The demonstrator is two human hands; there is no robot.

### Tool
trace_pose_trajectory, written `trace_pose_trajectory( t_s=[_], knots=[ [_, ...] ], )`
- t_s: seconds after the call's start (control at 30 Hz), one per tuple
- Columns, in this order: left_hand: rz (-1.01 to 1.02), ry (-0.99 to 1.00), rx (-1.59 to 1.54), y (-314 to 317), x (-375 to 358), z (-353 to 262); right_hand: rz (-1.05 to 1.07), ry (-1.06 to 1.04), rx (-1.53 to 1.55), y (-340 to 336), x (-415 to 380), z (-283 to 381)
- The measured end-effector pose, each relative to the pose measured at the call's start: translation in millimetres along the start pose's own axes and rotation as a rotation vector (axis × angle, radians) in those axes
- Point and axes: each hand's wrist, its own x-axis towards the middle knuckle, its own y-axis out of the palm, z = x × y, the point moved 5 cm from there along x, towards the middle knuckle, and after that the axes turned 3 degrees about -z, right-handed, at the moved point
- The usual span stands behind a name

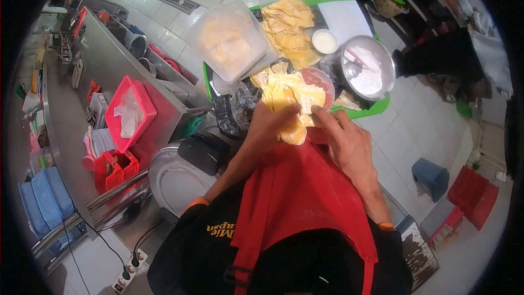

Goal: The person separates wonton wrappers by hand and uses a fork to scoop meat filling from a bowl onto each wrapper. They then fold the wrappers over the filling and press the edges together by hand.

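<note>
My left hand is closed on a loose stack of thin yellow wonton wrappers, thumb across the top. From the other side my right hand pinches the stack's edge between thumb and fingers. Just behind the wrappers is a bowl of pinkish filling, partly covered by them. A larger pile of yellow wrappers lies farther back. Beside that pile stand a small white cup and a metal bowl holding white powder and a utensil. My fingertips under the stack are hidden.
A green tray carries these things, with a translucent plastic box at its left and black plastic in front. A steel counter with a red basket stands left. A blue bin and red dustpan are on the right.
</note>
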Motion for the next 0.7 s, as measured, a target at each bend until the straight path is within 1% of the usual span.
trace_pose_trajectory(
  t_s=[0.03, 0.2, 0.27, 0.33, 0.4, 0.57, 0.63, 0.7],
  knots=[
    [0.0, 0.008, 0.016, 0.2, 0.9, -0.1, 0.001, 0.002, 0.0, 0.7, 0.9, -0.3],
    [0.01, -0.009, 0.012, 1.0, 2.0, 4.0, -0.17, 0.028, 0.203, 6.2, 5.4, -0.5],
    [0.003, -0.011, 0.017, -2.0, 2.0, 5.2, -0.153, 0.048, 0.18, 9.8, 6.8, 2.2],
    [0.014, -0.061, 0.079, -7.8, 3.0, 10.8, -0.134, 0.063, 0.155, 13.2, 10.9, 4.7],
    [0.023, -0.049, 0.068, -9.1, 2.5, 12.2, -0.152, 0.018, 0.142, 14.0, 17.1, 8.8],
    [0.033, -0.04, 0.084, -6.4, -2.0, 7.8, -0.096, 0.02, 0.077, 20.4, 24.1, 10.3],
    [0.019, 0.074, -0.005, -3.3, -1.4, 4.4, -0.089, 0.012, 0.074, 22.7, 25.0, 9.5],
    [0.017, 0.065, 0.01, -4.4, -2.0, 4.5, -0.113, 0.004, 0.138, 22.4, 25.7, 9.1]
  ],
)
